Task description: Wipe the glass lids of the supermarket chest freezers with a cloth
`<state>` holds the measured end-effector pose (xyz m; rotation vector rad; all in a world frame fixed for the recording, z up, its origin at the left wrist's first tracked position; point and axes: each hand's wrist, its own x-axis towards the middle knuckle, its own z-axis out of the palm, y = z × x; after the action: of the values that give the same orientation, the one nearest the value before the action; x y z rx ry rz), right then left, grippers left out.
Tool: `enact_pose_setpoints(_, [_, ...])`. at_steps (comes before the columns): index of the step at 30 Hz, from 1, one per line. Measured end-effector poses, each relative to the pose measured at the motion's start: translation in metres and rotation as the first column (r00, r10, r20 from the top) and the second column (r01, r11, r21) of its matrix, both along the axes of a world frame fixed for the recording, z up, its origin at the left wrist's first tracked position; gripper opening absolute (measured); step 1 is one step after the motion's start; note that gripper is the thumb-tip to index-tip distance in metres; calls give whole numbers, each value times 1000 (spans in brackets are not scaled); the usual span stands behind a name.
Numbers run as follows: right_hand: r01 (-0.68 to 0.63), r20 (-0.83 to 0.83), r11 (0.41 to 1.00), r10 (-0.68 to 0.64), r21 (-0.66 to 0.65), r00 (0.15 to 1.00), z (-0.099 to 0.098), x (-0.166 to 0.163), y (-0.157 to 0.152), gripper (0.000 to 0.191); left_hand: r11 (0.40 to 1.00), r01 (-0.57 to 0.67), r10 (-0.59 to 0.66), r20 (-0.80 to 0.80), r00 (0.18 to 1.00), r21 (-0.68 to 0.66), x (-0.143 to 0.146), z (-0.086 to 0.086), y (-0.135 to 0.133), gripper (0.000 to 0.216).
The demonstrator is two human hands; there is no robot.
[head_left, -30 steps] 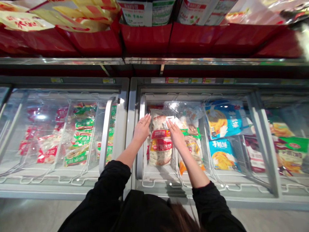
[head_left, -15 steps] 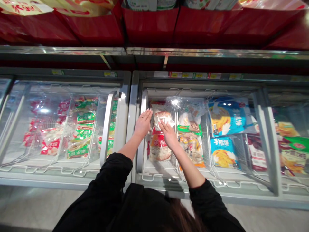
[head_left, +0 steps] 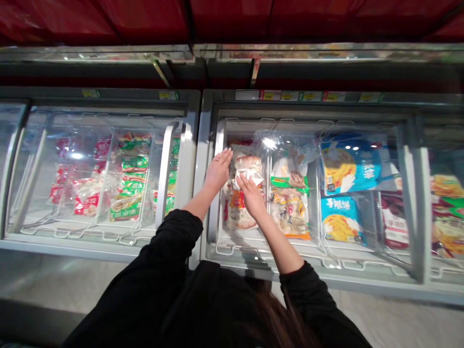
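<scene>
My right hand lies over a crumpled white cloth or tissue, its fingers pressing the cloth to the freezer's glass lid. Flat and with fingers stretched out, my left hand rests at the lid's left side, by the pale handle. Beneath the glass and partly hidden by my right hand are clear bags of bread-like food. A green-edged bag and an orange-edged bag lie just right of them.
Blue food bags fill wire baskets farther right. A second glass-topped freezer on the left holds red and green bags. Price tags line the back rim, under a metal shelf edge and red bins.
The view has tilted, so the freezers sit higher in the picture. My right hand and the white cloth have shifted slightly toward me over the glass. My left hand stays by the handle.
</scene>
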<state>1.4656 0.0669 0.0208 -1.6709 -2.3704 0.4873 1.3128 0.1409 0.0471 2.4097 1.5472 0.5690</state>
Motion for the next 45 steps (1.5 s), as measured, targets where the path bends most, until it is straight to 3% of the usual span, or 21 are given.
enact_pose_setpoints(6, [-138,-8,983,138,-125,990,-1,21,-92,66,999,-38,38,12,999,4,1,5,-5,50])
enact_pose_setpoints(11, [-42,-7,996,42,-80,999,17,20,-107,63,982,-185,187,76,979,-41,-6,11,-29,49])
enact_pose_setpoints(14, [-91,-29,996,91,-18,995,32,-10,-97,59,973,-218,224,84,971,-76,-24,9,-61,52])
enact_pose_setpoints(19, [-212,-13,977,212,-33,977,43,-66,-77,60,965,-228,242,109,964,-128,-67,5,-122,59])
enact_pose_setpoints(23, [-184,-3,983,184,7,983,49,-84,-43,62,968,-197,220,152,963,-152,-83,11,-141,65])
enact_pose_setpoints(29, [-92,29,991,90,97,996,59,-95,46,56,975,-187,204,141,969,-123,-78,19,-112,73])
enact_pose_setpoints(37, [10,57,995,-16,104,998,54,-103,147,42,968,-199,222,152,963,-154,-83,20,-59,73])
enact_pose_setpoints(41, [16,55,996,-20,86,998,49,-104,161,42,951,-237,273,177,946,-201,-89,18,-58,70])
enact_pose_setpoints(45, [-2,48,996,-2,91,999,40,-104,133,45,922,-236,318,255,913,-307,-92,8,-68,63])
